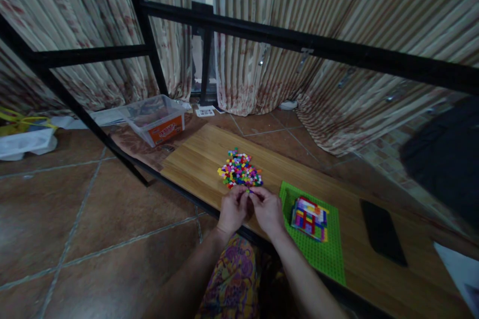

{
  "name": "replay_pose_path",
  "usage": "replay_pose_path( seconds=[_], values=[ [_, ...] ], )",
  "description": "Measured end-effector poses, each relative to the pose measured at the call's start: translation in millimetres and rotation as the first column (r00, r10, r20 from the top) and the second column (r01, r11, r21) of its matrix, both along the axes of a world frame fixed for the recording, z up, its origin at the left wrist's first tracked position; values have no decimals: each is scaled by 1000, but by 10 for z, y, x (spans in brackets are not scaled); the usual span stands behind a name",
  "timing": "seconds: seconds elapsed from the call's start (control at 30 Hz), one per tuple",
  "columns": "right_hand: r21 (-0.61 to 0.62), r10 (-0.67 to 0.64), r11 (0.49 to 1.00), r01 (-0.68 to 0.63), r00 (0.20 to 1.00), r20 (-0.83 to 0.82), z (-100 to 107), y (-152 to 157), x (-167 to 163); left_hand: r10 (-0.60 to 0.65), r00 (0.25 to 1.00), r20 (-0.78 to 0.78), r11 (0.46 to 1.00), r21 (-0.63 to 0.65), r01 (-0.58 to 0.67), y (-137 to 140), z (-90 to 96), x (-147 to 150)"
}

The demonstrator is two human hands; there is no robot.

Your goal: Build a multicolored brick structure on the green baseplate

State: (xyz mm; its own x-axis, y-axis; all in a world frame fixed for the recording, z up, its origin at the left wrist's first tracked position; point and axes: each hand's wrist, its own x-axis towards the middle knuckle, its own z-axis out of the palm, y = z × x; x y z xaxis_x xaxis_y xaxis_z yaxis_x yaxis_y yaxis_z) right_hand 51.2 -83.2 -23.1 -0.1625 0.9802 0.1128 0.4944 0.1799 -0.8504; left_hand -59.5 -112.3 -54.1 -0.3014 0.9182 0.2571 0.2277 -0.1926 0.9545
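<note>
My left hand (232, 208) and my right hand (268, 208) meet over the near edge of the wooden board, fingertips pinched together. Between them shows a tiny bit of green and purple, small toy bricks (248, 191); how many is too small to tell. Just beyond the fingers lies a heap of loose multicoloured toy bricks (239, 168). To the right of my right hand, a green baseplate (333, 259) carries a low, many-coloured brick structure (310, 218) with red, blue, white and yellow parts.
The wooden board (194, 159) sits inside a black metal frame (262, 30) whose bar crosses ahead. A clear plastic box (157, 114) with an orange label stands at the far left. A dark flat object (383, 232) lies to the right of the baseplate. Striped curtains (254, 75) hang behind.
</note>
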Motion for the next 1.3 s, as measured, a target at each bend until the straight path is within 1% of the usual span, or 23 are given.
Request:
replay_pose_path(
  seconds=[0.13,0.27,0.4,0.53,0.67,0.77,0.83,0.9,1.0,1.13,1.2,1.3],
  values=[
    [36,-31,999,29,998,57,-15,-10,-15,28,999,-18,1000,-2,-28,8,-18,16],
    [109,-76,992,59,985,157,-15,-14,36,48,998,-27,999,8,-48,1,-7,20],
    [167,-83,985,41,964,253,-63,-21,110,-17,1000,6,1000,2,17,-8,-15,14],
    [184,-89,982,39,958,271,-112,-25,124,-50,998,29,999,12,50,-12,-2,9],
    [210,-107,976,64,973,203,-68,-51,102,-37,999,20,999,10,37,-14,44,4],
    [200,-44,980,25,995,93,-6,-88,82,-49,999,7,999,12,49,-12,62,-10],
    [168,8,986,-12,1000,24,15,-108,62,-65,998,-9,998,16,65,-10,62,-26],
    [134,25,991,-20,999,-31,13,-118,34,-85,996,-13,996,8,85,-7,57,-43],
    [100,-14,995,23,996,-91,-10,-118,-6,-121,992,-23,992,-19,121,-5,61,-64],
    [111,-44,992,58,991,-123,-3,-128,-3,-162,984,-76,986,-51,158,-7,95,-74],
    [111,-60,991,75,990,-128,19,-150,50,-169,982,-87,985,-58,164,-10,110,-75],
    [98,-115,987,130,983,-140,49,-220,220,-160,986,-54,986,-61,156,-10,100,-75]
  ],
)
